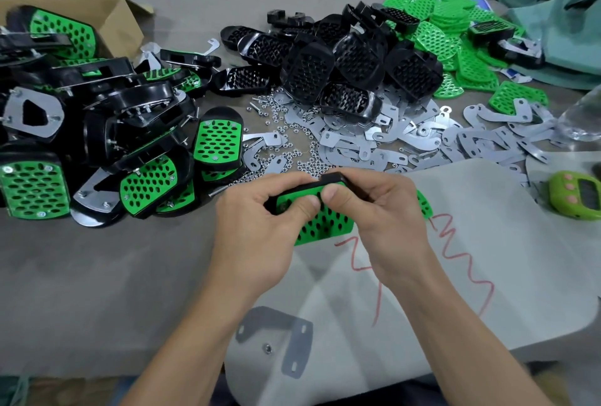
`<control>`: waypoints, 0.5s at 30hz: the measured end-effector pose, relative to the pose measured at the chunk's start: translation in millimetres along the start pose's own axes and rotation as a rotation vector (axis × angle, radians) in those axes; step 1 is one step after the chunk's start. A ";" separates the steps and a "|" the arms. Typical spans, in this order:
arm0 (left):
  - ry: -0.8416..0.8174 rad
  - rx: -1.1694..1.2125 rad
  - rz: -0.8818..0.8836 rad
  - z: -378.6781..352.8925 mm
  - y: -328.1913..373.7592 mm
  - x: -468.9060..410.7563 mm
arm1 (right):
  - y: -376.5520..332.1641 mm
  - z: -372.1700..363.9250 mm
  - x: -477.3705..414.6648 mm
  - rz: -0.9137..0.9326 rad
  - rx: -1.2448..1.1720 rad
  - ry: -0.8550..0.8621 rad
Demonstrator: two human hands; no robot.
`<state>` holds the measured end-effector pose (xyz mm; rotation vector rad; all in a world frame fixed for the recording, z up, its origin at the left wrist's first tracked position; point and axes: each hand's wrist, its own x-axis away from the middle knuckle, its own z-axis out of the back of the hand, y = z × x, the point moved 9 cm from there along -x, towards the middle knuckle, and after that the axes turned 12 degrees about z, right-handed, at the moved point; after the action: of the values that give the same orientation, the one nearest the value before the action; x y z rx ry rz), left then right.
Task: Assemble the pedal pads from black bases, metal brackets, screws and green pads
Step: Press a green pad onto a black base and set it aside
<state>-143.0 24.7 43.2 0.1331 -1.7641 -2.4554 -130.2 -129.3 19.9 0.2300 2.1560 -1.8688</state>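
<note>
Left hand [260, 210] and right hand [374, 207] both pinch a perforated green pad [320, 226] against a black base [335, 177] above the grey cloth-covered surface [97, 275].

A grey-brown cloth [97, 275] is covering the table, with a paler grey sheet [520, 243] lying over it at the near right and bearing a red scribble [468, 262]. An open cardboard box [123, 21] is sitting at the far left, and dull-green fabric [553, 57] is lying heaped at the far right. Soft, even light is falling across everything.
</note>
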 end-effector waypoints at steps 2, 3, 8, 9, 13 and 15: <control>-0.065 -0.116 0.008 -3.8 0.0 -3.0 | 1.9 2.1 2.4 -0.021 0.040 -0.008; -0.098 -0.126 0.024 -5.0 -1.4 -4.2 | 1.4 1.6 3.3 -0.023 0.058 -0.015; -0.144 0.031 0.074 -5.6 -4.6 -1.1 | -5.2 -3.0 0.0 -0.052 0.012 -0.154; -0.143 0.051 0.082 -6.0 -6.0 0.8 | -5.8 -3.8 -0.5 -0.069 -0.012 -0.196; -0.112 0.041 0.109 -8.1 -16.6 2.8 | -1.6 -2.2 -1.0 -0.079 -0.005 -0.175; -0.085 -0.044 0.100 -7.4 -19.3 1.7 | 2.3 -2.7 -1.2 -0.082 0.014 -0.143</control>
<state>-144.5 23.6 22.5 -0.0632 -1.7032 -2.4605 -128.6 -126.2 18.4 0.0101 2.0856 -1.8837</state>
